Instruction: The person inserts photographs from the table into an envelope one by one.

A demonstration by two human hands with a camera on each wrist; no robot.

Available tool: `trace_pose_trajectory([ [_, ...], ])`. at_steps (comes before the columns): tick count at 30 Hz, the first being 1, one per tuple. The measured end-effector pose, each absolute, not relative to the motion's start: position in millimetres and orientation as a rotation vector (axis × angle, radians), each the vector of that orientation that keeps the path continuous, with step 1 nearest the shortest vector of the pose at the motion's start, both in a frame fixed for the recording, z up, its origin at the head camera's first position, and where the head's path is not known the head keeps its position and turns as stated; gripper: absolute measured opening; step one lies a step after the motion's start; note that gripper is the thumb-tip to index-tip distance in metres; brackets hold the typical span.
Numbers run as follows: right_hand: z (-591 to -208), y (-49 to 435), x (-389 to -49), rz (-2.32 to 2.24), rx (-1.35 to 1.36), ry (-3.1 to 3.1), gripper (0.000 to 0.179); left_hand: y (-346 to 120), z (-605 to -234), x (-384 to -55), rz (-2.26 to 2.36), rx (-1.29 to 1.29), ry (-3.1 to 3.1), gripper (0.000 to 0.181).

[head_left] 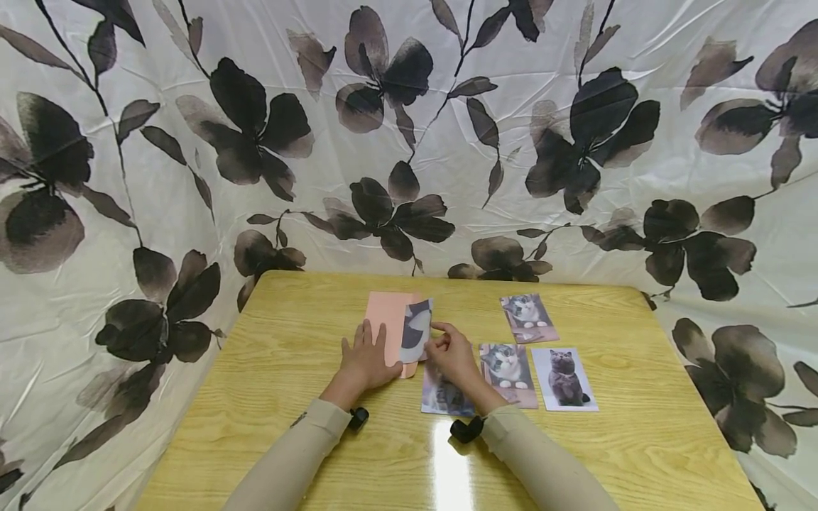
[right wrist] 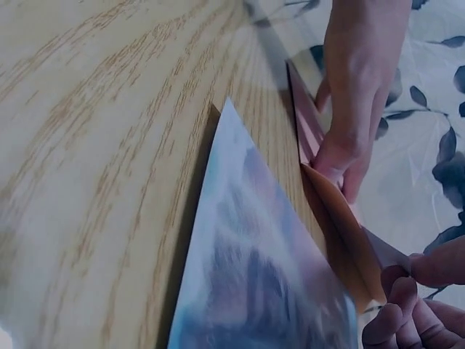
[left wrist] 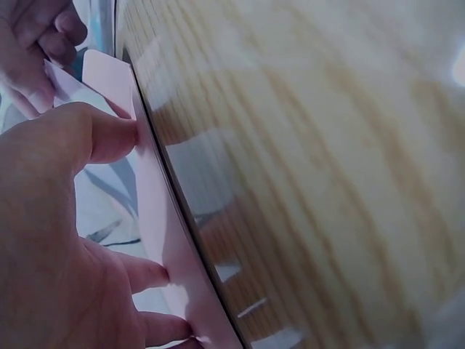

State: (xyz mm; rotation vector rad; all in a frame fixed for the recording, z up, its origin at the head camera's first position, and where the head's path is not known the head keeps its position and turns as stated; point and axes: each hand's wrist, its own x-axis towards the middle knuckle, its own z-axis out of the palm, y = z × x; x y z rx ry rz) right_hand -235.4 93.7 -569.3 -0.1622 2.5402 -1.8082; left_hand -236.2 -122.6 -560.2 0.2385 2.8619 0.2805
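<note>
A pink envelope [head_left: 386,306] lies on the table, its flap on the right. My left hand [head_left: 367,360] rests on it with fingers spread; in the left wrist view the thumb and fingertips press the pink paper [left wrist: 156,211]. A grey-and-white picture card [head_left: 417,330] stands bowed at the envelope's right side, overlapping it. My right hand [head_left: 455,358] pinches the card's right edge between thumb and fingers, also visible in the right wrist view. Where the card meets the envelope is partly hidden. Beneath the right hand lies another cat picture [head_left: 441,399].
Right of the hands lie a grey-and-white kitten picture [head_left: 509,380], a similar kitten picture [head_left: 529,318] farther back, and a dark grey cat picture [head_left: 565,380]. The wooden table [head_left: 281,333] backs onto a floral cloth [head_left: 383,156].
</note>
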Motion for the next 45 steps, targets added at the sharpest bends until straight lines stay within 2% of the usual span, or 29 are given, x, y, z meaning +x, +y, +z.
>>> trace_pose_trajectory([
  [45,-570.0,74.8,-240.1,-1.625,-0.239,2.663,0.045,-123.0,-562.1,-237.1,0.310,0.242,2.863,0.100],
])
